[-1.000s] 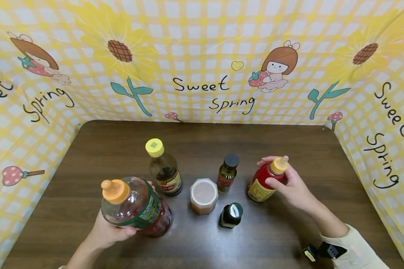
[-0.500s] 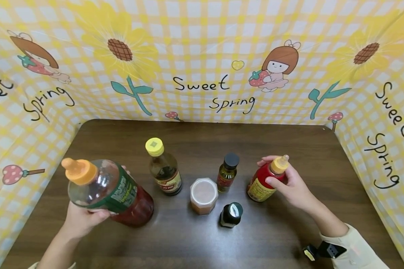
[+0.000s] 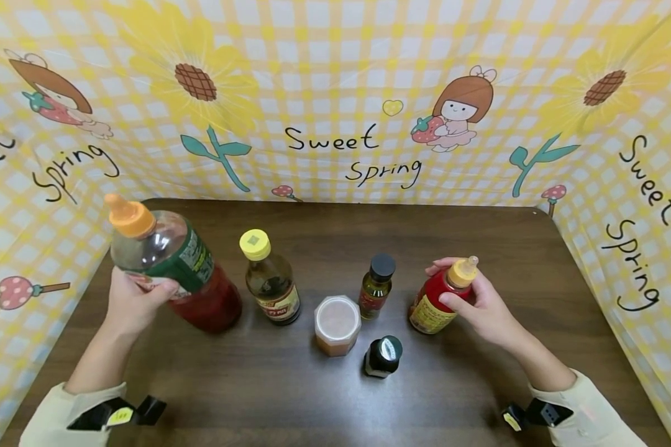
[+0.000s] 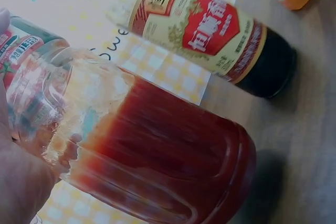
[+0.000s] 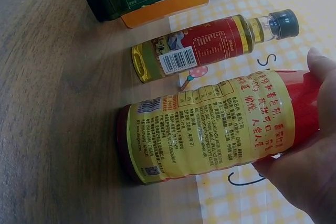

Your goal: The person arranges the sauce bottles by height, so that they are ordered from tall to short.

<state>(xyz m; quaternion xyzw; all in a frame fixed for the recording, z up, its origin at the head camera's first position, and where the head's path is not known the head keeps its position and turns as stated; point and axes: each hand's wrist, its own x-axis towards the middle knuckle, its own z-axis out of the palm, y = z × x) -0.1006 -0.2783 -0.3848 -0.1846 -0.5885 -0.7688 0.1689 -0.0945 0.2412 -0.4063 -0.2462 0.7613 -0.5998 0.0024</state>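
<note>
My left hand [image 3: 136, 301] grips a large clear bottle of red sauce [image 3: 204, 295] with an orange nozzle cap and green label, at the table's left. The bottle leans, and in the left wrist view a shadow lies beside its base; whether it touches the table I cannot tell. On the right, my right hand [image 3: 483, 313] holds a red ketchup bottle [image 3: 433, 304] around its upper part, thumb in front. Its yellow cap points up, and its yellow label [image 5: 205, 129] shows in the right wrist view.
Between the hands stand a yellow-capped bottle of dark liquid [image 3: 276, 288], an octagonal jar [image 3: 337, 329], a small oil bottle [image 3: 376, 288] with a black cap and a short dark bottle [image 3: 381, 360]. A checked cloth [image 3: 335, 81] hangs behind the brown table [image 3: 257, 397].
My left hand has carried the large sauce bottle leftward, then farther back on the table. The right hand and ketchup bottle have stayed in place.
</note>
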